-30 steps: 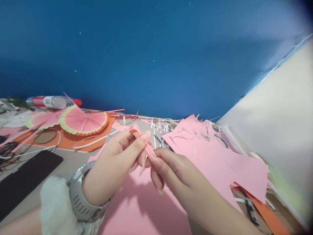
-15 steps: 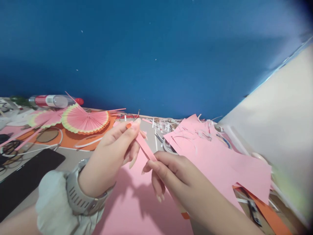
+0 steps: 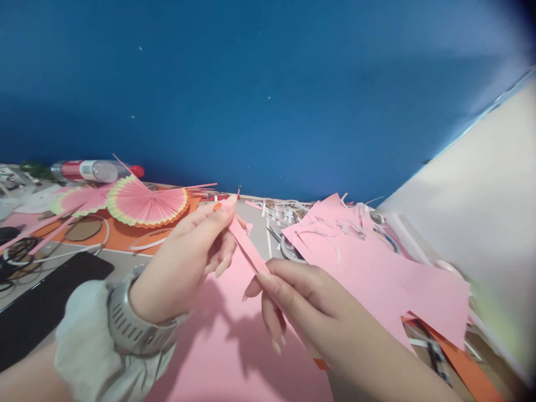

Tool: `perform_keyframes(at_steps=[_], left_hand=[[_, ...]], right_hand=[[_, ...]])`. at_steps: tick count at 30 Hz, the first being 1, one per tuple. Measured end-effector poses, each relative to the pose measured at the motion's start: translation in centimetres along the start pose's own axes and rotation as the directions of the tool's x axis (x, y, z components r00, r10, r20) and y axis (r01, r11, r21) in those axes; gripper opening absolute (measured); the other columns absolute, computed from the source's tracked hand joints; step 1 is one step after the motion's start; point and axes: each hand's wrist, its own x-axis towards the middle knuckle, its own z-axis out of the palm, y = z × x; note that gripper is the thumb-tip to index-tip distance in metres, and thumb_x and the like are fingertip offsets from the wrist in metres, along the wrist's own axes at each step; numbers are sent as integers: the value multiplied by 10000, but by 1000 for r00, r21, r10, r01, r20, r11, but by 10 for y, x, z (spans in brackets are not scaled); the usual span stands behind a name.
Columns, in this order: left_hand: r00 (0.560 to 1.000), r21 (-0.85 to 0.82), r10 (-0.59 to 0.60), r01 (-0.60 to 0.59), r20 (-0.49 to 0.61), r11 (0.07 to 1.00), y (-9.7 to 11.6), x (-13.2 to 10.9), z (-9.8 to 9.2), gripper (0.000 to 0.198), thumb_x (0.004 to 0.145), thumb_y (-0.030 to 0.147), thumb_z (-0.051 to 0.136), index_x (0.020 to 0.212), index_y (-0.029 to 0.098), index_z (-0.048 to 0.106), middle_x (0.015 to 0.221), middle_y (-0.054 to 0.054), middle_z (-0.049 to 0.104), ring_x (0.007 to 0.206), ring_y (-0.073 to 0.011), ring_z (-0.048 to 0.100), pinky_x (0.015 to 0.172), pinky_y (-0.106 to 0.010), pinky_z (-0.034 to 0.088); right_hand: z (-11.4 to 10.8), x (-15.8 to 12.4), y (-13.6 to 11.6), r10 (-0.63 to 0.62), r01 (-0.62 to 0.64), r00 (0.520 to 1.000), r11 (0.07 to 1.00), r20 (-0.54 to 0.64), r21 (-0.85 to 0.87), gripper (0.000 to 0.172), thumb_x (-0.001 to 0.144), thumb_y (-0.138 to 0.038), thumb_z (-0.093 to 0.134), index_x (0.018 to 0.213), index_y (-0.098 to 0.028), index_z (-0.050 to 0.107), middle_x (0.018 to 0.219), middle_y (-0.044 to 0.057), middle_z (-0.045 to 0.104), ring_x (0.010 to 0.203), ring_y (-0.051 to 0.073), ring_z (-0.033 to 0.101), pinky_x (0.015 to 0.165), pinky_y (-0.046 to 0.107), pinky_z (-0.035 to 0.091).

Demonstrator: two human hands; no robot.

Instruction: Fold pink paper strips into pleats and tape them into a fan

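Note:
A narrow folded strip of pink paper [image 3: 248, 244] slants between my two hands. My left hand [image 3: 203, 240] pinches its upper end with thumb and forefinger; a small orange spot shows near those fingertips. At the lower end, my right hand [image 3: 297, 290] grips the strip between thumb and forefinger, its other fingers hanging loosely curled. Beneath both hands lies a large pink paper sheet [image 3: 234, 357], with their shadows falling on it.
To the left, pleated pink paper fans with yellow edges [image 3: 148, 204] rest on orange paper near a plastic bottle [image 3: 98, 171]. A black phone [image 3: 54, 304] and cables lie nearer. Pink sheets [image 3: 377, 279] and white paper scraps [image 3: 285, 212] spread right, before a blue wall [image 3: 268, 100].
My left hand has shifted slightly left and up, and my right hand slightly right. Both keep hold of the strip. The view has moved a little.

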Motion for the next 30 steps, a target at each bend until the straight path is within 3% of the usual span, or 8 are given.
perform_keyframes(at_steps=[2, 4, 8, 11, 15, 21, 24, 30], left_hand=[[991, -141, -117, 125, 67, 982, -6, 1, -1, 518, 916, 366, 378, 427, 197, 354, 349, 49, 276, 376, -84, 254, 412, -219, 330], [981, -203, -152, 175, 124, 963, -10, 1, -1, 510, 917, 420, 364, 461, 194, 389, 368, 57, 257, 391, -88, 270, 438, -222, 353], [980, -57, -16, 28, 198, 998, -15, -3, 3, 264, 867, 429, 513, 748, 196, 548, 529, 68, 462, 474, -67, 406, 469, -173, 366], [973, 60, 29, -44, 228, 997, -17, -5, 6, 239, 848, 359, 576, 697, 182, 520, 557, 71, 501, 508, -54, 452, 485, -152, 369], [972, 104, -25, 1, 233, 995, -21, -4, 5, 347, 871, 384, 529, 601, 171, 485, 502, 64, 471, 470, -54, 418, 500, -166, 374], [931, -54, -67, 92, 359, 994, -21, 2, -2, 375, 865, 498, 482, 666, 184, 527, 442, 69, 452, 392, -48, 381, 420, -163, 300], [946, -75, -82, 111, 314, 991, -16, 3, -5, 412, 809, 591, 491, 711, 195, 548, 420, 71, 409, 371, -64, 352, 381, -181, 234], [983, -24, -75, 80, 168, 997, -13, 5, -6, 402, 915, 447, 362, 671, 193, 554, 387, 59, 359, 369, -71, 275, 399, -213, 200]], right_hand=[[0, 0, 0, -14, 14, 1000, 1000, 7, 5, 451, 943, -449, 311, 642, -186, 520, 599, -44, 592, 360, 22, 392, 363, 138, 352], [0, 1, 0, 5, -5, 1000, 999, 2, 51, 414, 942, -454, 313, 712, -200, 546, 577, -55, 579, 343, 24, 376, 335, 128, 335], [2, 3, 3, 29, -26, 999, 997, -38, 76, 405, 932, -477, 325, 719, -200, 530, 534, -70, 538, 312, 22, 350, 307, 129, 305], [1, 3, 6, -1, 5, 997, 999, -79, 52, 412, 936, -474, 314, 714, -200, 527, 544, -67, 552, 309, 22, 358, 312, 138, 312], [0, 4, 6, -12, 13, 999, 1000, -43, 13, 374, 946, -446, 315, 762, -213, 542, 574, -68, 576, 323, 27, 374, 327, 144, 333], [-1, 4, 5, -40, 40, 999, 998, -7, 39, 377, 940, -474, 315, 787, -215, 542, 579, -59, 590, 429, 48, 424, 436, 167, 366], [-1, 2, 4, -51, 50, 999, 997, 17, 62, 330, 928, -466, 369, 803, -215, 542, 596, -53, 591, 525, 55, 491, 505, 158, 394], [-1, 0, 3, 22, -24, 999, 997, 29, 73, 306, 929, -440, 383, 779, -219, 532, 630, -64, 552, 492, 38, 466, 435, 129, 380]])
